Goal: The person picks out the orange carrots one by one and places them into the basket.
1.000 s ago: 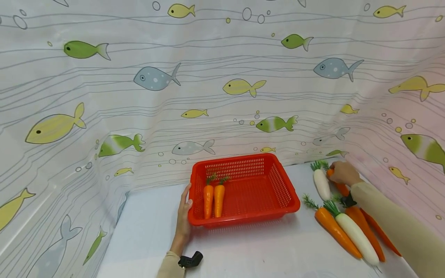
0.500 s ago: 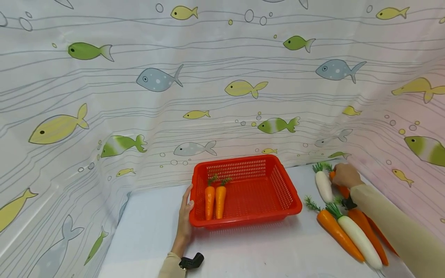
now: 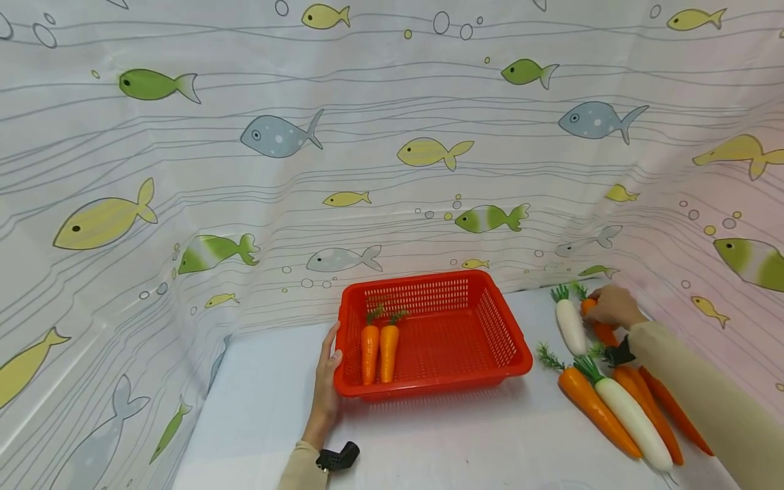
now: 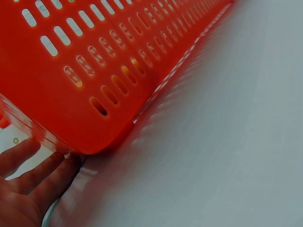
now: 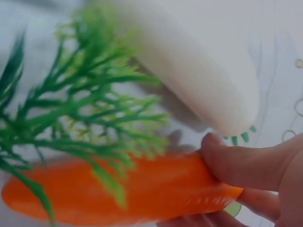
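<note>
My left hand (image 3: 324, 381) rests against the left side of a red plastic basket (image 3: 431, 389); in the left wrist view its extended fingers (image 4: 52, 177) touch the basket's rim. Two orange carrots, a left one (image 3: 369, 354) and a right one (image 3: 388, 354), lie inside with their green tops toward the back. At the far right, my right hand (image 3: 615, 306) grips another carrot (image 5: 113, 191) near its leafy end, thumb on one side and fingers on the other. Beside that carrot lies a white radish (image 3: 571, 327) with short green leaves.
In front of the right hand lie an orange carrot (image 3: 600, 412), a second white radish (image 3: 633, 425) and more carrots, partly under the right sleeve (image 3: 692, 388). Fish-patterned curtain (image 3: 422, 224) surrounds the back and sides of the white table (image 3: 263, 408).
My right hand stays at the same carrot, with only a slight shift of its fingers and wrist. The left hand and the basket hold their places. The head view has shifted slightly.
</note>
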Tool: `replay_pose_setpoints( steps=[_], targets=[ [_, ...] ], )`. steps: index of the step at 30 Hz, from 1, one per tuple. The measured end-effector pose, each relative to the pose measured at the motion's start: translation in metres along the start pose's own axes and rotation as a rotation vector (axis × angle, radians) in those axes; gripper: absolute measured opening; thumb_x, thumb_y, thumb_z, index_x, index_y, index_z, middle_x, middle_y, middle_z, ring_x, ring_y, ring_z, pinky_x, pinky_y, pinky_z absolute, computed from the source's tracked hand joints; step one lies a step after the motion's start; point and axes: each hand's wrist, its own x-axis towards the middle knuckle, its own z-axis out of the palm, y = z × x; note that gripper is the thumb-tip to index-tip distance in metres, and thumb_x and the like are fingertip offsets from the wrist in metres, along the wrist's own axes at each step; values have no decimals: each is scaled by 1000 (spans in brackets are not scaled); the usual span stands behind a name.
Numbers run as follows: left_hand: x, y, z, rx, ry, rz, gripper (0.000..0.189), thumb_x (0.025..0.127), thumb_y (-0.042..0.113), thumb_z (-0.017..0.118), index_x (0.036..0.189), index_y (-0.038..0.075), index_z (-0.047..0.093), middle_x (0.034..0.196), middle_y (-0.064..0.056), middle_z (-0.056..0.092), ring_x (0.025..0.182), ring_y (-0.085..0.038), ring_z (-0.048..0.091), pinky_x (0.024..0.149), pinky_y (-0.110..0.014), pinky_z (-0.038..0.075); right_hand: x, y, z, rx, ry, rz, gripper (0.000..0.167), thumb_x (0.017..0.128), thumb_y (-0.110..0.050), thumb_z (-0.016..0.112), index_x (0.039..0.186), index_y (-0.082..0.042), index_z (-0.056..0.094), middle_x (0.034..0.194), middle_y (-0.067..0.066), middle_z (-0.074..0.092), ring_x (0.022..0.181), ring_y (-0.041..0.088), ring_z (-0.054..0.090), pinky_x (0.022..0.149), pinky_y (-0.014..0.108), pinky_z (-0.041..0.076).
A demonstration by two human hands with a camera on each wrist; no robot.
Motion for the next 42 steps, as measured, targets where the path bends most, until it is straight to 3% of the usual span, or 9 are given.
replay_pose_setpoints(
  steps=[7, 15, 20, 22, 25, 27, 29, 35, 42],
  targets=[
    [-1, 1, 1, 1, -3, -1, 58, 109, 38, 33, 167, 40, 29, 174, 8, 27, 156, -31, 38, 119, -57, 40, -10, -4, -11, 229, -60, 70, 81, 90, -26, 78, 145, 22, 44, 126, 43, 57, 88, 32, 71, 72, 42, 67],
    [-2, 2, 1, -11, -5, -6, 58, 109, 37, 33, 167, 39, 29, 174, 7, 28, 156, -30, 38, 112, -27, 45, -13, -2, -17, 412, -124, 49, 81, 103, -32, 68, 151, 23, 34, 138, 46, 51, 104, 37, 72, 93, 55, 62],
    [-1, 2, 1, -8, -4, 2, 58, 109, 36, 33, 167, 38, 30, 174, 8, 28, 157, -29, 37, 110, -19, 44, -9, 5, -23, 488, -150, 59, 83, 106, -33, 64, 156, 21, 26, 140, 42, 53, 108, 31, 71, 101, 59, 57],
    [-1, 2, 1, -21, -5, 12, 58, 109, 35, 32, 167, 37, 30, 174, 8, 29, 157, -28, 37, 111, -18, 43, -5, 8, -26, 527, -157, 70, 83, 106, -32, 64, 158, 19, 23, 135, 35, 60, 104, 23, 71, 104, 60, 55],
    [0, 2, 1, -45, -6, 24, 58, 109, 34, 32, 167, 35, 31, 173, 8, 30, 156, -27, 37, 111, -18, 42, 1, 11, -28, 602, -177, 85, 83, 107, -30, 64, 161, 15, 20, 116, 11, 72, 98, 11, 69, 106, 58, 55],
    [0, 3, 1, -47, -8, 22, 58, 109, 35, 32, 167, 35, 30, 173, 8, 30, 156, -26, 37, 111, -18, 42, 3, 12, -29, 647, -203, 87, 83, 108, -29, 62, 162, 14, 16, 106, -8, 70, 94, 5, 68, 105, 54, 57],
    [0, 4, 1, -47, -12, 19, 58, 109, 36, 33, 167, 35, 30, 173, 8, 30, 157, -27, 37, 111, -19, 43, 4, 10, -29, 693, -233, 82, 84, 109, -28, 60, 163, 13, 11, 100, -18, 66, 93, 1, 68, 103, 48, 60],
    [0, 3, 1, -43, -16, 13, 58, 109, 37, 33, 167, 37, 29, 174, 9, 29, 157, -26, 37, 111, -20, 44, 1, -6, -28, 842, -305, 41, 88, 110, -27, 59, 165, 11, 1, 99, -23, 65, 95, -4, 69, 91, 30, 63],
    [0, 3, 0, -44, -20, 16, 58, 109, 36, 32, 167, 37, 29, 174, 7, 28, 156, -28, 38, 109, -19, 45, 1, -35, -21, 886, -367, -16, 87, 110, -29, 58, 166, 9, 4, 109, -22, 65, 103, -1, 69, 94, 28, 61]
  ],
)
